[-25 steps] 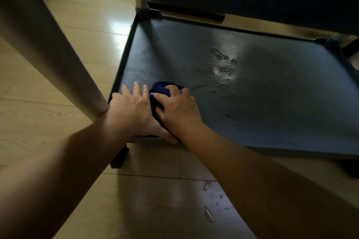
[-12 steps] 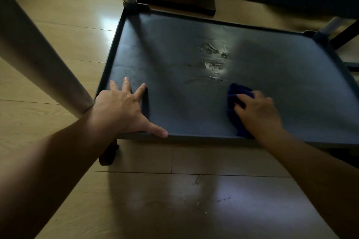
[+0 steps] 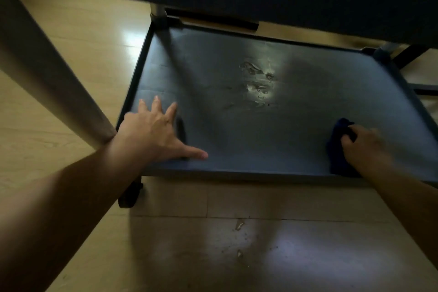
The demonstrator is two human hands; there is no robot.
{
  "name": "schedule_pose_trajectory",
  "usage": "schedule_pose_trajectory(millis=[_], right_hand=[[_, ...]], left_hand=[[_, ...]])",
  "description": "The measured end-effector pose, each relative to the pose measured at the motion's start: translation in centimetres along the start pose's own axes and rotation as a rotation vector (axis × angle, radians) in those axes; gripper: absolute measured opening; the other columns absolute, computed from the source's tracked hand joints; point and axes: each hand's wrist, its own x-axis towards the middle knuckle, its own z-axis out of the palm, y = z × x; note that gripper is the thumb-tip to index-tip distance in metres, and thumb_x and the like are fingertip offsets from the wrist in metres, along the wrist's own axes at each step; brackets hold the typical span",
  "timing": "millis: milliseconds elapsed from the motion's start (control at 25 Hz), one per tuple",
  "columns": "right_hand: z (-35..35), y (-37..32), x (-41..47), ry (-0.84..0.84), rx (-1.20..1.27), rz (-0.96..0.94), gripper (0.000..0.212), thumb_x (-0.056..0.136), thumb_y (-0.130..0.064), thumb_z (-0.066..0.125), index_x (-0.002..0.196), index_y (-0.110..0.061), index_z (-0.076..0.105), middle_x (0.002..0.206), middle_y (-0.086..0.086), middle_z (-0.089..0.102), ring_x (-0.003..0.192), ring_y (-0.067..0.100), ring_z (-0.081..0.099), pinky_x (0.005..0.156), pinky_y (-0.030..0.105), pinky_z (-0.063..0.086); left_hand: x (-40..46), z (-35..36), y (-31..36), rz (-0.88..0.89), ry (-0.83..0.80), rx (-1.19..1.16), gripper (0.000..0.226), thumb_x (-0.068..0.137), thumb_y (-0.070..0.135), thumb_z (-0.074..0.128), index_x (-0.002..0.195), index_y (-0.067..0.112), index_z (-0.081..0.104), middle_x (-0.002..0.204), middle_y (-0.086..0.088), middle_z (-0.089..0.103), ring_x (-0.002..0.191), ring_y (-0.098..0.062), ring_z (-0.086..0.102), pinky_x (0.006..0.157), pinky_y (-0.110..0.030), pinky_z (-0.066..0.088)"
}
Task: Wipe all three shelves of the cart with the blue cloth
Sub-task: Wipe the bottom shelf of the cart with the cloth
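Blue cloth (image 3: 337, 149) bunched under right hand (image 3: 362, 147), fingers clamped; left hand (image 3: 154, 133) splayed flat. Sweep back across wet patch (image 3: 258, 83) mid-shelf (image 3: 237, 140).

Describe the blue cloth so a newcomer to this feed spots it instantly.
Find the dark bottom shelf of the cart, just above the wooden floor. At its near right corner, the right hand presses down a crumpled blue cloth, the only soft, bunched thing on the flat shelf.

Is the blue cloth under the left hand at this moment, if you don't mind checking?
No, the cloth is under the right hand near the shelf's right end, while the left hand lies flat and bare.
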Motion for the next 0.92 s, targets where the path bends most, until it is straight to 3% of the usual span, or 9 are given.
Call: schedule_pose_trajectory(millis=[160, 320, 440, 520, 720, 920], right_hand=[[-1.9, -5.4, 0.2, 0.190, 0.251, -0.107, 0.033, 0.099, -0.023, 0.048, 0.127, -0.011, 0.059, 0.121, 0.031, 0.059, 0.100, 0.046, 0.060, 0.086, 0.047, 0.049], [-3.0, -16.2, -0.3, 0.340, 0.481, -0.274, 0.031, 0.098, -0.024, 0.053, 0.125, -0.013, 0.063, 0.123, 0.025, 0.061, 0.107, 0.041, 0.060, 0.090, 0.040, 0.047], [-2.6, -25.5, -2.2, 0.320, 0.607, -0.449, 0.028, 0.097, -0.026, 0.056, 0.120, -0.017, 0.067, 0.119, 0.021, 0.061, 0.104, 0.038, 0.060, 0.085, 0.035, 0.045], [-1.6, -30.4, -3.8, 0.221, 0.565, -0.590, 0.026, 0.098, -0.030, 0.054, 0.119, -0.022, 0.067, 0.117, 0.018, 0.060, 0.100, 0.037, 0.060, 0.080, 0.035, 0.047], [3.5, -35.2, -7.2, -0.102, 0.287, -0.681, 0.029, 0.093, -0.034, 0.053, 0.119, -0.032, 0.065, 0.130, 0.012, 0.051, 0.110, 0.040, 0.050, 0.094, 0.048, 0.046], [4.1, -31.8, -3.7, -0.033, 0.122, -0.708, 0.027, 0.094, -0.031, 0.051, 0.117, -0.027, 0.064, 0.127, 0.013, 0.050, 0.103, 0.040, 0.051, 0.084, 0.045, 0.047]], left_hand=[[0.9, 0.0, 0.4, -0.018, 0.002, -0.051, 0.183, 0.013, 0.119, 0.032, 0.163, 0.026, -0.013, 0.176, -0.016, 0.003, 0.159, -0.048, 0.009, 0.119, -0.065, 0.032], [0.7, 1.0, 0.0, -0.018, 0.037, -0.039, 0.185, 0.011, 0.120, 0.024, 0.164, 0.020, -0.005, 0.176, -0.012, 0.003, 0.160, -0.043, 0.007, 0.118, -0.062, 0.031], [0.2, 1.0, -0.2, -0.019, 0.039, -0.031, 0.188, 0.012, 0.120, 0.021, 0.164, 0.012, -0.002, 0.176, -0.012, 0.003, 0.160, -0.042, 0.008, 0.118, -0.061, 0.032], [0.3, 0.9, -0.1, -0.014, 0.034, -0.026, 0.187, 0.014, 0.120, 0.023, 0.164, 0.011, -0.004, 0.176, -0.012, 0.002, 0.161, -0.041, 0.007, 0.119, -0.060, 0.032], [0.4, 0.6, 0.1, -0.032, 0.023, -0.041, 0.180, 0.023, 0.117, 0.039, 0.164, 0.012, 0.000, 0.176, -0.012, 0.005, 0.161, -0.040, 0.007, 0.120, -0.059, 0.032], [0.2, 0.3, 0.1, -0.028, 0.008, -0.030, 0.184, 0.019, 0.118, 0.035, 0.164, 0.012, -0.001, 0.176, -0.011, 0.004, 0.161, -0.039, 0.007, 0.119, -0.059, 0.032]])
